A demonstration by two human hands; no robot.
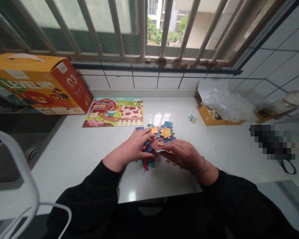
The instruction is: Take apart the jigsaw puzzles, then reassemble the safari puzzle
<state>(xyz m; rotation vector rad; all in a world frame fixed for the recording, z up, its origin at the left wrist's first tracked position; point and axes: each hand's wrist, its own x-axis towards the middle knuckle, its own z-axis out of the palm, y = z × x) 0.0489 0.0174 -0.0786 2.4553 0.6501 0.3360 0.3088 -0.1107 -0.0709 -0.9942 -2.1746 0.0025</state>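
Colourful jigsaw puzzle pieces (pixel 149 164) lie in a loose heap on the white counter (pixel 99 146), between my two hands. My left hand (pixel 137 144) rests over the left side of the heap, thumb and fingers apart, touching pieces. At the right side, my right hand (pixel 184 154) has its fingers closed on a brown puzzle piece (pixel 155 144) with a pale lower edge; its fingertips are partly hidden. Yellow-orange pieces (pixel 165 133) lie on top of the heap just beyond my hands.
A farm picture board (pixel 114 112) lies at the back left beside an orange carton (pixel 76 88). At the back right stand a single piece (pixel 192 119) and an open yellow box (pixel 214 121) with plastic wrap (pixel 235 104). A white curved tube (pixel 27 166) rises at left.
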